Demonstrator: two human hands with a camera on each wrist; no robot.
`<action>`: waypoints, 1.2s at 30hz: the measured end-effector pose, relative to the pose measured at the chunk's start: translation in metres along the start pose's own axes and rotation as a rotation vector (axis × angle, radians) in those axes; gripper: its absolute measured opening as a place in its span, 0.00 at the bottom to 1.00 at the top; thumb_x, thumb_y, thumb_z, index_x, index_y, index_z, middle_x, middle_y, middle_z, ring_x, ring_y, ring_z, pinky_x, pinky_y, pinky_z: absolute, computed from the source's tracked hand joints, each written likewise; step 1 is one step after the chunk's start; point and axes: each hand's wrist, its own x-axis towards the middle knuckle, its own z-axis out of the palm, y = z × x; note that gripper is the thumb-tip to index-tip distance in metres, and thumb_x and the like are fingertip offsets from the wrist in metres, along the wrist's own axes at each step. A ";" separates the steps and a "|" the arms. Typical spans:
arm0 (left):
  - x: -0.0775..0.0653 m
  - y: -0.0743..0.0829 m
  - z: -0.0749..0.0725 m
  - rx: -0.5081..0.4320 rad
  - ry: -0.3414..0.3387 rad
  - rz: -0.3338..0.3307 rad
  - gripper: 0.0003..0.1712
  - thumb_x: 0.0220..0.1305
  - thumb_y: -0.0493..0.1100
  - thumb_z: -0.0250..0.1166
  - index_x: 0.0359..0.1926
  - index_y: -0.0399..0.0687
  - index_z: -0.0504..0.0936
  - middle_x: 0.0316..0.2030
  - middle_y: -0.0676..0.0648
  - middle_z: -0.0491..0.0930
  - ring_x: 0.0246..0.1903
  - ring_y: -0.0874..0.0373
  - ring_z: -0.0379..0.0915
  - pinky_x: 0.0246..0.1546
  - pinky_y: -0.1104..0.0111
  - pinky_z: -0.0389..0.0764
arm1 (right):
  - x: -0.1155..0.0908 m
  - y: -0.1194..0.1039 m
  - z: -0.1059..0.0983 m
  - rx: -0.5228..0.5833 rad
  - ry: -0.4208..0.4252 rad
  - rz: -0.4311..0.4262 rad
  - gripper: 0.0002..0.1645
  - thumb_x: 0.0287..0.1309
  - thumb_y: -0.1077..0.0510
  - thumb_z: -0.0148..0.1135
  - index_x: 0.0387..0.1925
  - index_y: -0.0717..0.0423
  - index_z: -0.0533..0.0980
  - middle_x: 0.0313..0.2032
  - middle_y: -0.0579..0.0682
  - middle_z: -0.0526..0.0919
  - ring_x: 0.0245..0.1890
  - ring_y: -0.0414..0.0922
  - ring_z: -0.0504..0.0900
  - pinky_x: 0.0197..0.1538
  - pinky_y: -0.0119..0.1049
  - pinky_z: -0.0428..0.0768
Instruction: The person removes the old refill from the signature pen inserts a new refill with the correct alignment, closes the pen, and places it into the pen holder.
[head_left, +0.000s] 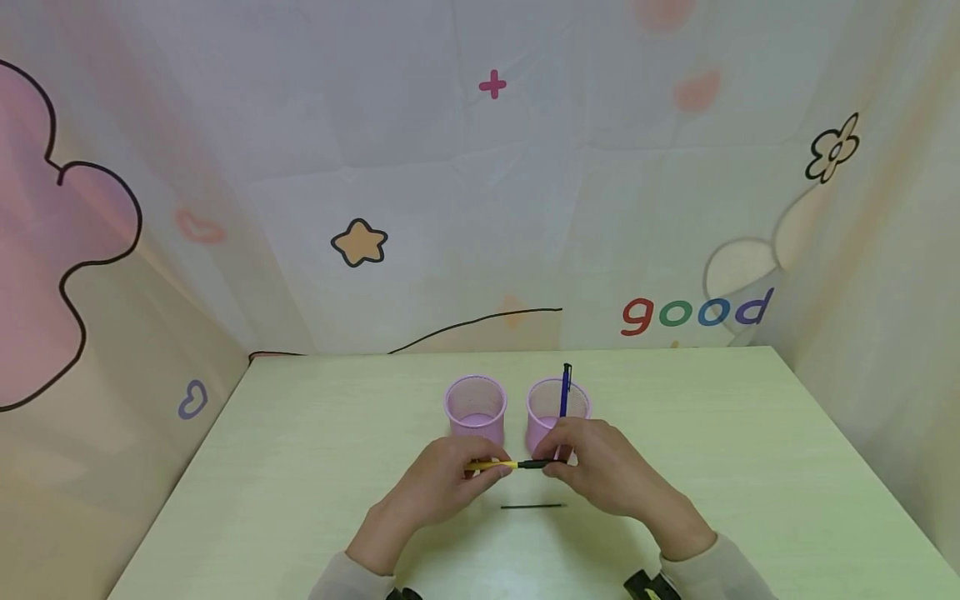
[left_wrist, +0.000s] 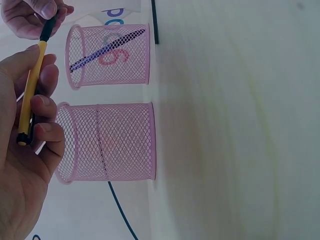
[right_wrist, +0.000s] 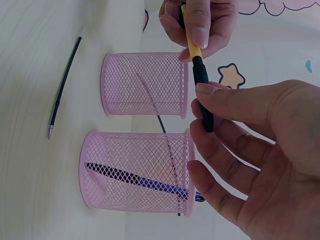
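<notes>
My left hand point(head_left: 438, 483) grips the yellow barrel of a ballpoint pen point(left_wrist: 31, 92), fingers curled around it. The thumb and fingers of my right hand point(head_left: 611, 471) pinch the pen's black grip section point(right_wrist: 200, 72) at the other end. Barrel and grip section are in line and touching. Below the hands, a thin black pen refill point(head_left: 532, 506) lies on the table; its metal tip shows in the right wrist view. Just beyond the hands stand two pink mesh pen holders; a blue pen point(head_left: 565, 396) leans in the right holder point(right_wrist: 135, 145).
The left mesh holder point(left_wrist: 125, 142) stands upright beside the right one, a small gap between them. Both rest on the pale table point(head_left: 300, 467). A printed curtain point(head_left: 450, 183) hangs behind the table and along its sides.
</notes>
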 end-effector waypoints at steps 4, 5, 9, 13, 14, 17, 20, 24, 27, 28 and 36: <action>0.000 0.000 0.000 -0.006 -0.006 -0.004 0.07 0.73 0.52 0.66 0.44 0.59 0.89 0.36 0.63 0.86 0.32 0.73 0.76 0.38 0.76 0.80 | 0.000 0.000 0.000 0.005 0.005 -0.005 0.10 0.56 0.65 0.75 0.35 0.46 0.86 0.30 0.32 0.81 0.32 0.30 0.77 0.38 0.31 0.75; 0.000 0.000 0.000 -0.008 -0.007 -0.007 0.08 0.73 0.52 0.66 0.44 0.59 0.89 0.36 0.63 0.86 0.33 0.73 0.76 0.38 0.76 0.81 | 0.000 0.000 0.000 0.008 0.006 -0.005 0.10 0.56 0.65 0.75 0.34 0.46 0.86 0.30 0.32 0.81 0.32 0.30 0.77 0.38 0.31 0.75; 0.000 0.001 0.000 -0.006 -0.008 -0.015 0.07 0.73 0.52 0.66 0.43 0.59 0.89 0.36 0.63 0.86 0.32 0.72 0.76 0.38 0.76 0.81 | 0.000 0.001 0.000 0.015 0.013 -0.007 0.11 0.55 0.66 0.75 0.34 0.46 0.86 0.29 0.33 0.81 0.32 0.30 0.77 0.38 0.30 0.75; 0.001 0.001 0.000 0.002 -0.010 -0.016 0.07 0.73 0.51 0.66 0.43 0.58 0.88 0.35 0.63 0.85 0.31 0.72 0.75 0.36 0.76 0.80 | 0.000 0.001 0.001 0.018 0.017 -0.006 0.11 0.55 0.66 0.75 0.34 0.45 0.86 0.29 0.32 0.81 0.32 0.30 0.77 0.37 0.30 0.75; 0.001 0.002 0.000 0.003 -0.011 -0.016 0.07 0.73 0.51 0.66 0.43 0.58 0.88 0.35 0.63 0.85 0.31 0.71 0.74 0.36 0.76 0.79 | 0.000 0.001 0.001 0.018 0.016 -0.006 0.11 0.55 0.66 0.75 0.34 0.45 0.86 0.29 0.33 0.81 0.32 0.30 0.77 0.38 0.30 0.75; 0.001 0.002 0.000 0.002 -0.017 -0.016 0.08 0.73 0.52 0.65 0.43 0.58 0.88 0.35 0.63 0.86 0.31 0.71 0.74 0.37 0.76 0.79 | 0.000 0.001 0.001 0.024 0.014 -0.006 0.11 0.55 0.65 0.76 0.34 0.46 0.86 0.29 0.33 0.81 0.32 0.30 0.77 0.38 0.30 0.75; 0.000 0.002 0.000 0.000 -0.019 -0.014 0.08 0.74 0.52 0.65 0.43 0.58 0.88 0.36 0.63 0.86 0.32 0.72 0.75 0.37 0.76 0.80 | -0.001 0.001 0.001 0.026 0.014 -0.006 0.11 0.55 0.65 0.76 0.34 0.46 0.86 0.29 0.33 0.81 0.32 0.30 0.77 0.37 0.30 0.75; 0.000 0.001 0.000 0.005 -0.018 -0.011 0.08 0.74 0.52 0.65 0.43 0.59 0.88 0.35 0.63 0.86 0.31 0.72 0.74 0.37 0.76 0.79 | -0.001 0.001 0.000 0.024 0.017 -0.010 0.11 0.55 0.66 0.76 0.34 0.46 0.86 0.29 0.33 0.81 0.32 0.30 0.77 0.38 0.30 0.75; 0.000 0.001 0.000 0.005 -0.016 -0.012 0.08 0.74 0.52 0.65 0.43 0.59 0.88 0.36 0.63 0.86 0.32 0.72 0.75 0.37 0.76 0.80 | -0.001 0.001 0.000 0.027 0.018 -0.014 0.11 0.54 0.65 0.76 0.34 0.46 0.86 0.29 0.33 0.81 0.32 0.30 0.77 0.38 0.30 0.75; 0.000 0.001 0.001 0.004 -0.016 -0.012 0.08 0.74 0.52 0.65 0.43 0.59 0.88 0.36 0.63 0.86 0.32 0.72 0.75 0.37 0.76 0.80 | -0.001 0.001 0.000 0.028 0.018 -0.015 0.11 0.54 0.65 0.76 0.34 0.46 0.86 0.29 0.33 0.81 0.32 0.30 0.77 0.38 0.30 0.75; 0.000 0.002 0.001 0.002 -0.015 -0.012 0.08 0.74 0.52 0.65 0.44 0.59 0.88 0.36 0.63 0.86 0.32 0.72 0.76 0.39 0.75 0.81 | -0.002 0.002 0.002 0.031 0.020 -0.021 0.11 0.55 0.65 0.76 0.34 0.46 0.86 0.30 0.34 0.81 0.32 0.30 0.77 0.37 0.30 0.75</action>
